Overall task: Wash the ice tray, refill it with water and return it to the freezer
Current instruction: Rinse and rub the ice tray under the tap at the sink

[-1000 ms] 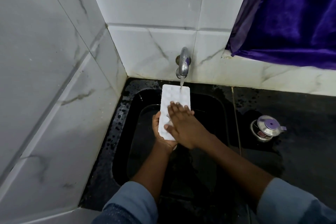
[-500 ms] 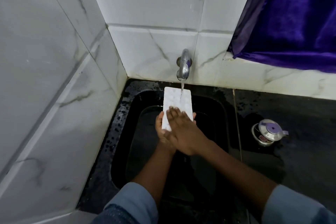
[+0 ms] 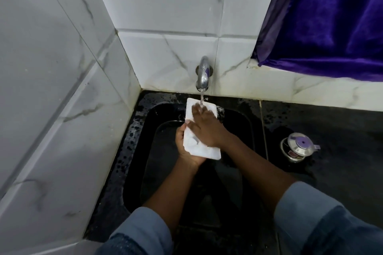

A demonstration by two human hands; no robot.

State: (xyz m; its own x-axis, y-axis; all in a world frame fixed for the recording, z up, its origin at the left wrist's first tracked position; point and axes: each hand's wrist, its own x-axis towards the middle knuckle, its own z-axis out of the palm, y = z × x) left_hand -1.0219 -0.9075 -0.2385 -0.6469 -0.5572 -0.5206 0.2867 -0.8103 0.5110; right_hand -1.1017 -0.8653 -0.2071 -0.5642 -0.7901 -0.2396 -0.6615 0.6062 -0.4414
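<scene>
Currently left hand [image 3: 183,141] is gripping the white rectangular plastic ice tray [image 3: 199,147] underneath, steadying it; right hand [image 3: 204,128], fingers flat, is scrubbing under chrome tap [image 3: 203,75] stream.

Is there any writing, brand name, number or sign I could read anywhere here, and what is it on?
None can be read.
Steel pot on the counter: a small reddish label low on its side, too small and blurred to read.
Ice tray, tap, tiles and purple curtain: no text visible.
</scene>
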